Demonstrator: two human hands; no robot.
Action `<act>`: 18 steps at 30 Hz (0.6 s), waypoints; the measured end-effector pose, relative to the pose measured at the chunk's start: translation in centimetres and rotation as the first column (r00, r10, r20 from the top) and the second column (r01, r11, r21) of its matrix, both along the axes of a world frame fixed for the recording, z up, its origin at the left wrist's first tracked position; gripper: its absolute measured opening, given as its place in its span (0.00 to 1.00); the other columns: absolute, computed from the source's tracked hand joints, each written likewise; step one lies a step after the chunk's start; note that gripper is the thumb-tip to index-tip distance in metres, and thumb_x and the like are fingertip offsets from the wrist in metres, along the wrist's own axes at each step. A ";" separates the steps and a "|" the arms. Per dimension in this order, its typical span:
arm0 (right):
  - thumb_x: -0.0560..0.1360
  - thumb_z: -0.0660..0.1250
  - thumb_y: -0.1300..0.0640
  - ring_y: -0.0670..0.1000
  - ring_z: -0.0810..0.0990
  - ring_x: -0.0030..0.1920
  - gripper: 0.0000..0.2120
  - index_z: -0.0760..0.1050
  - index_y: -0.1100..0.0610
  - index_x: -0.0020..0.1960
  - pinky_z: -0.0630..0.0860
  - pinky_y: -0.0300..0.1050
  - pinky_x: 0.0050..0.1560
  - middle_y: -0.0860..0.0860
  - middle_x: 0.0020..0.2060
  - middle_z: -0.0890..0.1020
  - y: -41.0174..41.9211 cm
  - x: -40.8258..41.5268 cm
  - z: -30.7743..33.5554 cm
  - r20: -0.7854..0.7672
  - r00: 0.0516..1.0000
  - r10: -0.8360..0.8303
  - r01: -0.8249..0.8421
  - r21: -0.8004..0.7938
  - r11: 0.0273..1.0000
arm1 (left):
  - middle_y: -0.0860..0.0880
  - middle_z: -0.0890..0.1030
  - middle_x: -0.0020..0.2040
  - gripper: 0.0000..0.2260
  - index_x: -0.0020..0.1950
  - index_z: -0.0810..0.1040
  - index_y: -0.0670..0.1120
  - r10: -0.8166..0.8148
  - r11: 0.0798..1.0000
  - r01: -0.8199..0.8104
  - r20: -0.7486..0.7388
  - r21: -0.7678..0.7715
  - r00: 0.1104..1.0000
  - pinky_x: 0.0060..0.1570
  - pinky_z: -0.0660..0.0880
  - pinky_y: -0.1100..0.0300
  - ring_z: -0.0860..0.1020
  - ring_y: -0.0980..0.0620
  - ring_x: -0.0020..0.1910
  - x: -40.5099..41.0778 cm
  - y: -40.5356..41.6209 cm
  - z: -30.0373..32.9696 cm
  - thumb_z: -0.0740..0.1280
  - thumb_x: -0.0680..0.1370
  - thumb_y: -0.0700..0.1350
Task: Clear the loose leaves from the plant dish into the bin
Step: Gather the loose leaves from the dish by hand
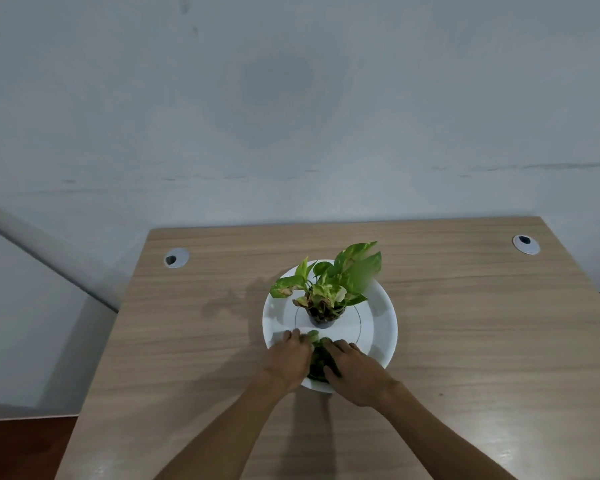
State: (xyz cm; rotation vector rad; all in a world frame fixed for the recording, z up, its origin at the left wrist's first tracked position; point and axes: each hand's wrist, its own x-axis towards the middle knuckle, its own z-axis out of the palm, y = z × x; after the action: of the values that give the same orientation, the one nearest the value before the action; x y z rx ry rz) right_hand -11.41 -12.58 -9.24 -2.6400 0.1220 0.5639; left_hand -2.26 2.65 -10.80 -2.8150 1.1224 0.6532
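Fingers [293,336] of left hand [288,358] and right hand [355,370] curl inward, cupped around a pile of loose dark green leaves [318,362] between them, on the near side of the round white plastic dish [383,327]. Small potted plant [326,289] stands at dish centre, on the light wood-grain desk [465,323].

The white round dish [381,327] is sitting flat on the table, holding a small dark pot [321,318] just past its centre, with green and yellowing foliage leaning toward one o'clock. Loose dark green leaves [318,358] are lying heaped at the dish's six o'clock rim.
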 end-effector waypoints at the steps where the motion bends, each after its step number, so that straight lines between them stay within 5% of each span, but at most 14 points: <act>1: 0.79 0.55 0.48 0.58 0.70 0.65 0.27 0.56 0.54 0.75 0.72 0.54 0.63 0.55 0.68 0.69 -0.2 -0.3 0.3 0.015 1.000 0.006 -0.006 -0.004 1.000 | 0.40 0.73 0.65 0.19 0.70 0.67 0.40 -0.032 0.999 0.032 0.008 -0.017 0.999 0.60 0.72 0.47 0.71 0.40 0.64 -0.2 -0.2 0.2 0.52 0.82 0.47; 6: 0.78 0.57 0.44 0.59 0.63 0.72 0.31 0.53 0.52 0.77 0.66 0.54 0.69 0.56 0.75 0.60 -1.8 -1.0 1.5 0.032 0.992 -0.119 0.120 -0.029 0.992 | 0.45 0.72 0.69 0.22 0.74 0.62 0.46 -0.076 0.986 0.085 0.067 -0.140 0.995 0.57 0.74 0.46 0.72 0.43 0.64 1.0 0.5 0.5 0.52 0.82 0.50; 10: 0.75 0.60 0.37 0.62 0.61 0.72 0.38 0.50 0.53 0.77 0.65 0.57 0.69 0.58 0.74 0.59 -1.0 -0.6 0.9 -0.087 0.975 -0.206 0.200 -0.072 0.977 | 0.43 0.68 0.71 0.24 0.76 0.58 0.45 -0.066 0.996 0.067 0.026 -0.052 0.997 0.61 0.71 0.45 0.70 0.41 0.65 1.9 0.4 0.5 0.54 0.81 0.48; 18: 0.76 0.63 0.44 0.62 0.67 0.67 0.34 0.54 0.55 0.76 0.69 0.55 0.67 0.58 0.68 0.66 0.9 0.1 1.3 -0.083 0.956 -0.281 0.287 0.079 0.955 | 0.43 0.70 0.64 0.18 0.68 0.69 0.42 0.011 0.991 -0.037 -0.189 -0.131 0.982 0.60 0.72 0.45 0.69 0.42 0.65 1.9 0.2 1.0 0.57 0.78 0.40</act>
State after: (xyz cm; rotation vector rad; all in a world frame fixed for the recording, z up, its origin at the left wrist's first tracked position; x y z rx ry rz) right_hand -11.28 -11.71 -7.99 -2.4554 0.4791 0.5501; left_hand -0.32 2.89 -9.80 -2.9340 1.2051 0.8948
